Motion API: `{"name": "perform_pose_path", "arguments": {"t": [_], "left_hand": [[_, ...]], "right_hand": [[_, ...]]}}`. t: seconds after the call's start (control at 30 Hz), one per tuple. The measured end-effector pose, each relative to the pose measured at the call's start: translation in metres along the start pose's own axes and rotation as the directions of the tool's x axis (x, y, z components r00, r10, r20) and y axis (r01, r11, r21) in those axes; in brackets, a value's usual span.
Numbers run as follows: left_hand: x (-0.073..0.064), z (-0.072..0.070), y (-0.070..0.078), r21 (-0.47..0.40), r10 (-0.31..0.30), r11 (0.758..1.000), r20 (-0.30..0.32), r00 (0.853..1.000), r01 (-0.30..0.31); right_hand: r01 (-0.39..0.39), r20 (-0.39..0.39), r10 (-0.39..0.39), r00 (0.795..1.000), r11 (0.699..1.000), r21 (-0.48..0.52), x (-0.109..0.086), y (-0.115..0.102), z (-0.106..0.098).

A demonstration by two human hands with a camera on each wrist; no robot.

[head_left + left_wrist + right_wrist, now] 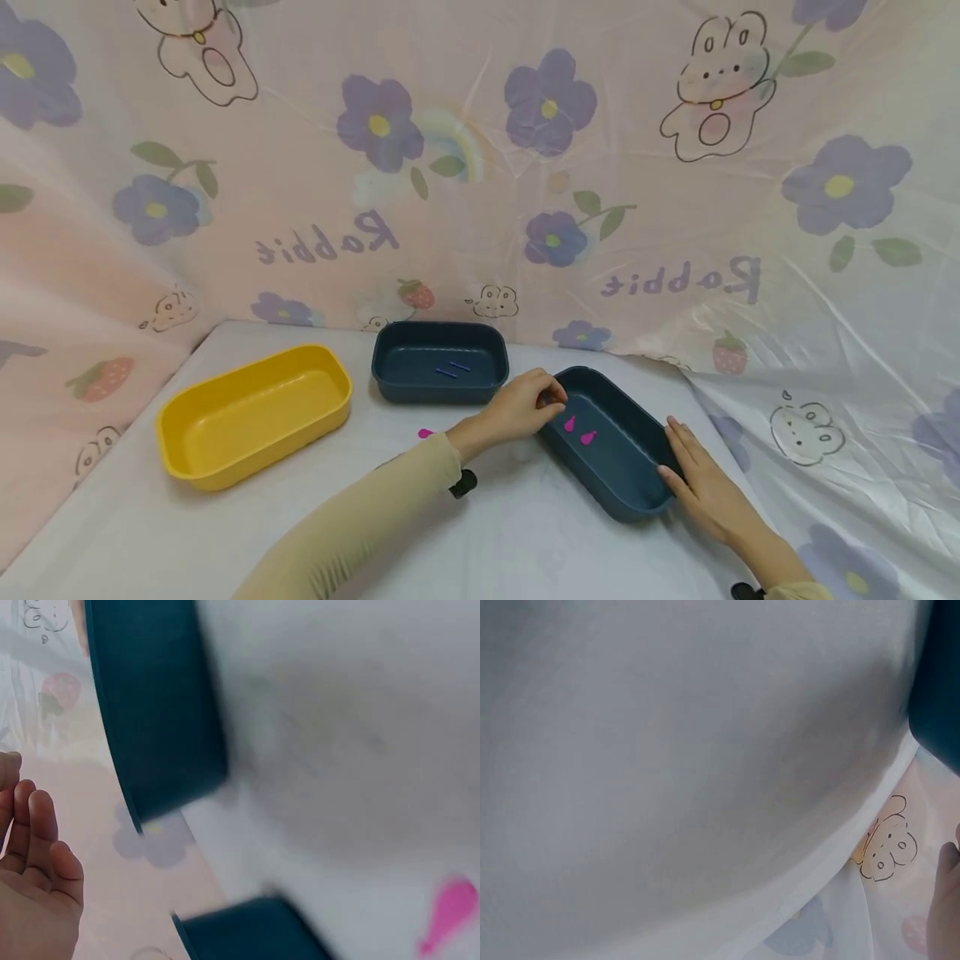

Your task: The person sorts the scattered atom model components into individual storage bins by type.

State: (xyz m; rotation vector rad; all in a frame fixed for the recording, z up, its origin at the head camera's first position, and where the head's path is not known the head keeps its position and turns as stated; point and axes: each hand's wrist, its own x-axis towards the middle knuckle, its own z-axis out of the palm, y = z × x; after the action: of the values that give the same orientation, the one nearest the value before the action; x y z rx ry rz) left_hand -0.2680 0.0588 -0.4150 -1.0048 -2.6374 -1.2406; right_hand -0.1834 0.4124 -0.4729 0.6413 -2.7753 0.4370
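Note:
My left hand point(519, 406) is over the near-left rim of the right-hand dark blue tray point(637, 506), fingers loosely bent. In the left wrist view, nothing shows between the fingertips point(43, 814). Two small pink balloons point(588, 437), uninflated, lie inside this tray. My right hand point(705, 487) rests against the tray's right outer side with its fingers extended. Another pink balloon point(452, 911) lies on the white cloth behind the left forearm, partly covered by it in the head view.
A second dark blue tray point(442, 393) at the back holds two thin blue sticks point(447, 372). On the left stands a yellow tray point(255, 417), set at an angle. A printed curtain point(465, 167) hangs behind the table point(525, 533).

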Motion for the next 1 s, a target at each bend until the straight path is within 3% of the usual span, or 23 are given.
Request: {"name": "perform_pose_path", "arguments": {"t": [0.27,0.6,0.8,1.0], "left_hand": [[-0.035,-0.025,-0.03,0.069,-0.007,0.998,-0.026,1.0,0.009],[-0.076,-0.056,-0.065,0.11,-0.099,0.989,-0.04,0.994,0.103],[-0.094,-0.07,-0.084,0.171,-0.188,0.967,-0.015,0.982,0.188],[-0.108,-0.08,-0.097,0.254,-0.245,0.94,0.031,0.969,0.229]], "right_hand": [[0.006,-0.004,-0.006,1.0,1.0,-0.006,-0.002,0.001,0.003],[-0.004,0.002,0.004,1.0,1.0,0.005,0.0,0.0,-0.001],[-0.001,0.008,0.001,1.0,1.0,0.003,-0.001,0.002,-0.001],[0.006,0.007,-0.006,1.0,1.0,0.007,-0.001,0.0,0.0]]}}
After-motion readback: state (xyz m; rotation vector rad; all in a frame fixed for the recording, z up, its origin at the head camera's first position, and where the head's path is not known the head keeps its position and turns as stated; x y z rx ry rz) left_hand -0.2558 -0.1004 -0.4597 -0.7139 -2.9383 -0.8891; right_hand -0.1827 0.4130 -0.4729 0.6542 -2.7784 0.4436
